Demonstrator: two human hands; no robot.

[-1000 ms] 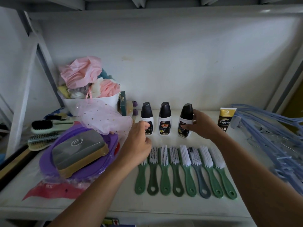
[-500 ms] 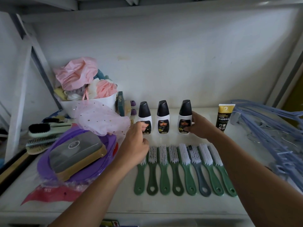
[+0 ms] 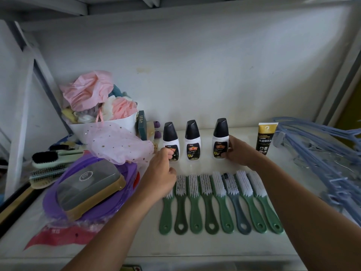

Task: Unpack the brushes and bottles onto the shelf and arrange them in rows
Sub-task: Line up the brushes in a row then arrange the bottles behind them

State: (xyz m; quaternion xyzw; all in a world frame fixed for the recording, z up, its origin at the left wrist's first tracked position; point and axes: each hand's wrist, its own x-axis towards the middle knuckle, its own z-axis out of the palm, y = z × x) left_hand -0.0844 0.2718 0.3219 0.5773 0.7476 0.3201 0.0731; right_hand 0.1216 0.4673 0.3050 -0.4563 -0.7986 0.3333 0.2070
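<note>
Three white bottles with black caps stand in a row on the white shelf (image 3: 214,245). My left hand (image 3: 161,176) pinches the lower front of the left bottle (image 3: 170,138). The middle bottle (image 3: 192,140) stands free. My right hand (image 3: 241,151) wraps the right side of the right bottle (image 3: 220,137), which stands a little apart from the other two. In front lies a row of several green brushes (image 3: 220,202) with white bristles, handles toward me; one grey brush (image 3: 235,204) is among them. My left hand covers the head of the leftmost brush.
A black and gold tube (image 3: 265,138) stands right of the bottles. Blue hangers (image 3: 322,151) pile at the right. At the left sit a purple basin with a boxed item (image 3: 88,186), a white tub of pink bath puffs (image 3: 101,106), and other brushes (image 3: 52,163).
My right hand has shifted the right bottle slightly to the right, widening the gap to the middle bottle. My left hand stays on the left bottle.
</note>
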